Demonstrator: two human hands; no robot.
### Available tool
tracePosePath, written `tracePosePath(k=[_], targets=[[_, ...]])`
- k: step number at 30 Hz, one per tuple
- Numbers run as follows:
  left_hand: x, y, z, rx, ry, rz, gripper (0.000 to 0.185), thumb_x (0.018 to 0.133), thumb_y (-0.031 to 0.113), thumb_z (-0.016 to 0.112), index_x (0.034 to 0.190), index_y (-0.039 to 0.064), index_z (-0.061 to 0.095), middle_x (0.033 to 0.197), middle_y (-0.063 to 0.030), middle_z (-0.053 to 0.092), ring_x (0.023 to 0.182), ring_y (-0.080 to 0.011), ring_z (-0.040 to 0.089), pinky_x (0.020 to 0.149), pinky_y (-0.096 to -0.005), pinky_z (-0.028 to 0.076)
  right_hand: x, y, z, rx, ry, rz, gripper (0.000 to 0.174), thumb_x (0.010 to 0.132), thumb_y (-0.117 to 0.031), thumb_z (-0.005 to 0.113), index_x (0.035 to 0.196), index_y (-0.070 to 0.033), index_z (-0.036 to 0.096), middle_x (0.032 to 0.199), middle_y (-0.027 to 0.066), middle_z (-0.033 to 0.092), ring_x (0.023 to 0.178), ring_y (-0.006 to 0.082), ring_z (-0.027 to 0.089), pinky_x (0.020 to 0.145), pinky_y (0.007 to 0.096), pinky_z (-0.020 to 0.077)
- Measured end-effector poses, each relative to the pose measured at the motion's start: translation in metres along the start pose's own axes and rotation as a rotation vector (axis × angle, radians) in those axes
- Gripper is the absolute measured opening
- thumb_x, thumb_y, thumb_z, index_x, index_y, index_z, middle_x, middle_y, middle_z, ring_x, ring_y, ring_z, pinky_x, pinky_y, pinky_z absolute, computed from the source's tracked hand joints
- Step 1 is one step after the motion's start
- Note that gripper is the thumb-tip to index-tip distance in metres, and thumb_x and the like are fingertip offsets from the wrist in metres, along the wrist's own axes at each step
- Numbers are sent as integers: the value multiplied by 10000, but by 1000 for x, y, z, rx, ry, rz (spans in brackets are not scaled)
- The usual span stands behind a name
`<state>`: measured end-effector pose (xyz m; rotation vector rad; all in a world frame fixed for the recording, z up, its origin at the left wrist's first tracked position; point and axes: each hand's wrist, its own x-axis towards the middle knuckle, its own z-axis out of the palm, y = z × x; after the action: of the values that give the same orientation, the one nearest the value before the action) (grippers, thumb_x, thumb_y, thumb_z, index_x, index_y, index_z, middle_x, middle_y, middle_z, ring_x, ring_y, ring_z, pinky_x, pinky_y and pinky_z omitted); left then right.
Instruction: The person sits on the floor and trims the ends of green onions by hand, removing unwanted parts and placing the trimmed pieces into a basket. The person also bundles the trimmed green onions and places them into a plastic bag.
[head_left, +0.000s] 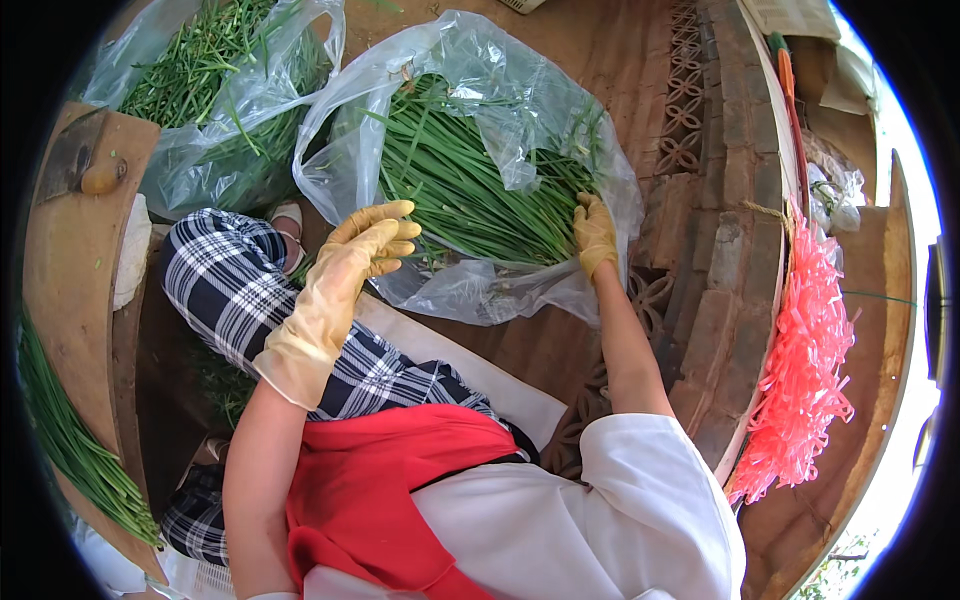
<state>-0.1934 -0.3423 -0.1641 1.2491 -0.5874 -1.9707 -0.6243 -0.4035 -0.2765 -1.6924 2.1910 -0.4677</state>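
Note:
A large pile of long green garlic chives (465, 187) lies in an open clear plastic bag (457, 289) before me. My right hand (596, 232), in a yellowish rubber glove, rests against the right end of the pile, by the bag's rim. Leaves and plastic partly hide its fingers, so a grip on the chives cannot be made out. Above my plaid-trousered leg, my left hand (367, 244) is raised at the left edge of the bag. It wears a matching glove, its fingers are apart and nothing is in it.
A second clear bag (225, 169) of loose green leaves stands at upper left. Along the left is a wooden board (75, 247), with more chives (82, 442) on it. A brick border (724, 300) runs down the right, beside a bundle of pink plastic strips (802, 367).

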Motion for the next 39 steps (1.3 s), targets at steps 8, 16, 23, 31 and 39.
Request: tracePosePath(k=[8, 16, 23, 31, 39], targets=[[-2, 2, -3, 12, 80, 25, 338, 1034, 255, 489, 1290, 71, 612, 1115, -61, 698, 998, -134, 649, 885, -266, 489, -2, -40, -1, -54, -12, 320, 461, 937, -390, 634, 1206, -18, 601, 1126, 192, 666, 1042, 355, 627, 897, 411, 471], [-2, 4, 1, 22, 73, 41, 342, 1034, 275, 487, 1279, 75, 618, 1107, -56, 696, 986, -126, 650, 876, -256, 486, 3, -3, 3, -450, -156, 10, 594, 945, -460, 599, 1359, -38, 535, 1315, 241, 587, 1215, 394, 559, 999, 405, 450], [1, 3, -1, 21, 76, 44, 338, 1028, 290, 503, 1264, 85, 631, 1096, -46, 701, 975, -116, 649, 867, -252, 483, -25, 8, 19, -266, -306, 158, 683, 976, -537, 507, 1416, -17, 456, 1354, 255, 545, 1242, 405, 524, 1026, 406, 418], [5, 2, 0, 9, 54, 38, 328, 1027, 286, 503, 1257, 92, 636, 1095, -46, 703, 978, -119, 649, 870, -252, 480, -90, -34, 11, -258, -222, -31, 935, 829, -559, 691, 1507, -39, 311, 1410, 264, 452, 1300, 420, 423, 1093, 447, 352], [3, 2, -1, 8, 51, 51, 320, 1021, 275, 516, 1262, 101, 634, 1091, -38, 699, 985, -112, 638, 890, -260, 470, -65, -41, 7, -373, -358, 33, 1021, 742, -458, 819, 1512, -47, 289, 1422, 221, 444, 1312, 385, 424, 1103, 401, 359]])
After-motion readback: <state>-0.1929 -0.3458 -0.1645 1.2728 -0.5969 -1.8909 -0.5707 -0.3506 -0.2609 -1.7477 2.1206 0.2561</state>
